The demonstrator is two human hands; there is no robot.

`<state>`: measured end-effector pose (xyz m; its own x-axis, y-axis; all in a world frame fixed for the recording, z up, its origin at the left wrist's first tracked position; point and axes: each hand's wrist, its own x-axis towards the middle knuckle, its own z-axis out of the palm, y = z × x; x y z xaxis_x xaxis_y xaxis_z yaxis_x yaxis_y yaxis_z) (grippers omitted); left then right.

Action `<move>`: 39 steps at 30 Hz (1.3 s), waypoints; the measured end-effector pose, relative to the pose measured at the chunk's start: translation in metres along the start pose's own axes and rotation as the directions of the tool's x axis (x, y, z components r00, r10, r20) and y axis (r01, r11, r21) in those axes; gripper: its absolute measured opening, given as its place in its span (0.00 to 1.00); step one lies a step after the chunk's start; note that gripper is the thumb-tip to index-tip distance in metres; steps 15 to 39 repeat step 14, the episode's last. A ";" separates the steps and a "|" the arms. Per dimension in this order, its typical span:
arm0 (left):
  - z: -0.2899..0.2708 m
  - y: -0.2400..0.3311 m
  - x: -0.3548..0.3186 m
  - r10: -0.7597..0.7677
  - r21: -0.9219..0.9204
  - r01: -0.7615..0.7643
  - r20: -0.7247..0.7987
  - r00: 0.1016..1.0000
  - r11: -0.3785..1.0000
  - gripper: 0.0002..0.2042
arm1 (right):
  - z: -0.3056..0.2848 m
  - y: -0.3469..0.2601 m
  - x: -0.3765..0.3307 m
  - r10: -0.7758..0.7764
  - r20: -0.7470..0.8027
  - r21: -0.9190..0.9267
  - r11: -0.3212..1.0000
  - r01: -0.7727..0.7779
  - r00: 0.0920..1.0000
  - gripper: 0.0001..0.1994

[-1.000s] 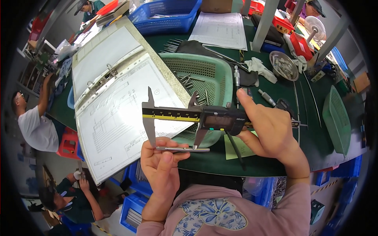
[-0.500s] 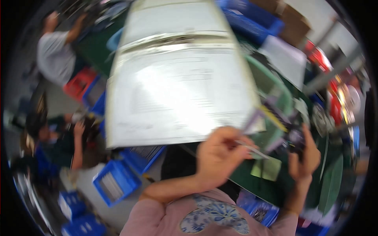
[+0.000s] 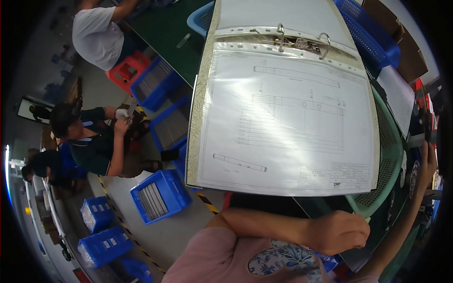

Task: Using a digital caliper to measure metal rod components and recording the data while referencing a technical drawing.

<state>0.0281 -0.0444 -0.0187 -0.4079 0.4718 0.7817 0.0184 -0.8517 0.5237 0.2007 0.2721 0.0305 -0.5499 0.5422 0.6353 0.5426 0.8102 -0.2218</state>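
My left hand (image 3: 337, 231) is closed with curled fingers, just below the near right corner of an open ring binder (image 3: 372, 141). Only a tiny dark spot shows at its fingertips; whatever it grips is hidden. Farther right, my right hand (image 3: 427, 165) is raised near the picture's rim. A dark, narrow object (image 3: 426, 120) stands at its fingers, too blurred and edge-on to name. A line drawing of a long bar (image 3: 302, 104) lies in the binder's clear sleeve, with bright glare across it.
A green perforated basket (image 3: 394, 155) sits partly under the binder on the dark green table (image 3: 155, 23). Blue crates (image 3: 174, 186) with metal strips stand on the floor at left. Nearby, a co-worker (image 3: 96, 137) handles thin strips. A red stool (image 3: 130, 70) stands farther off.
The view has swung so the binder sits further right and looks sharp. Both hands have moved right and apart; the thin metal rod in the left and the caliper-like tool in the right no longer show clearly.
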 end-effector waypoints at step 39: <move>-0.040 0.038 0.014 -0.056 0.005 0.056 0.032 0.998 0.998 0.07 | 0.082 0.100 0.072 0.638 0.262 -0.257 0.770 -0.585 0.725 0.28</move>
